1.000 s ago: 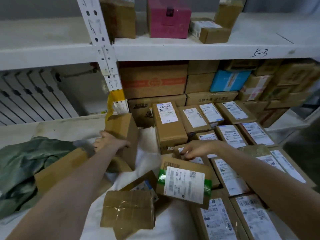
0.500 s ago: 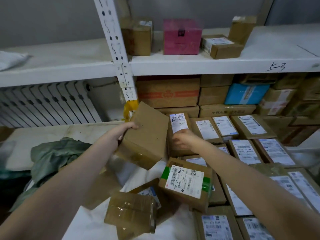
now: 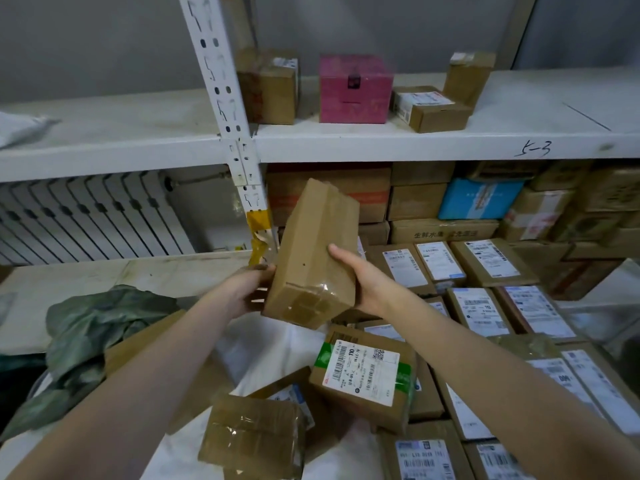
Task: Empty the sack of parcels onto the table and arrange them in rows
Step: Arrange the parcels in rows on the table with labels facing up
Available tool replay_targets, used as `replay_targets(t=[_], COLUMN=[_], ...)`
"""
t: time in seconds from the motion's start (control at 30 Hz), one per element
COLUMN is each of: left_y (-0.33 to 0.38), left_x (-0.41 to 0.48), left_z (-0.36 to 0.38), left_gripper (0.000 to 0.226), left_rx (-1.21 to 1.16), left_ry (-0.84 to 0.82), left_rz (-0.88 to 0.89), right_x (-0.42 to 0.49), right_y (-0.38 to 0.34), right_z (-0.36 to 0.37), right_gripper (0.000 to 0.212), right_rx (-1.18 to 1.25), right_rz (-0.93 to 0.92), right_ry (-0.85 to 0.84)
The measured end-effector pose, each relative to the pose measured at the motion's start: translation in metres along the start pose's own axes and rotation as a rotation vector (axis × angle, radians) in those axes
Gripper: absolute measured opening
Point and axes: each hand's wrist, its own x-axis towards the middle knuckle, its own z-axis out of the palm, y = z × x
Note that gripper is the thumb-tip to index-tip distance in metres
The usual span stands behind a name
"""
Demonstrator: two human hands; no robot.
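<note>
I hold a plain brown cardboard parcel (image 3: 313,254) up in the air, tilted, between both hands. My left hand (image 3: 251,287) grips its left lower side and my right hand (image 3: 360,278) grips its right side, thumb across the front. Below lies the white sack (image 3: 273,348) spread open, with loose parcels on it: a labelled box with green tape (image 3: 363,375) and a taped brown box (image 3: 252,438). To the right, labelled parcels (image 3: 478,310) lie in rows on the table.
A white metal shelf (image 3: 415,143) crosses above, carrying a pink box (image 3: 353,88) and brown boxes. Its upright post (image 3: 221,98) stands just left of the held parcel. Stacked cartons (image 3: 450,202) fill the back. A crumpled green bag (image 3: 90,327) lies at left.
The parcel has risen from the sack and turned more upright. My right hand left the rows of parcels and now grips its right side. The view has tilted up.
</note>
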Motion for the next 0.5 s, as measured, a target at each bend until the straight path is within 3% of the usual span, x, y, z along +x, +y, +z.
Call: replay_targets(t=[0.17,0.23,0.37,0.5], left_y=[0.007,0.006,0.001,0.003], left_x=[-0.003,-0.002,0.006,0.013], left_z=[-0.001,-0.004,-0.004,-0.005], left_gripper=[0.103,0.115,0.1,0.127], left_rx=[-0.031,-0.017,-0.093,-0.088], left_ry=[-0.227,-0.27,-0.097,0.186], left_rz=[0.004,0.069,0.179,0.255], right_x=[0.017,0.018,0.014,0.018], right_y=[0.006,0.007,0.004,0.004], right_z=[0.029,0.036,0.042,0.046], right_gripper=[0.108,0.111,0.095,0.094], right_rx=[-0.39,-0.623,-0.927,-0.987], right_rz=[-0.13,-0.133,-0.224,-0.288], right_ry=[0.168,0.208,0.122,0.065])
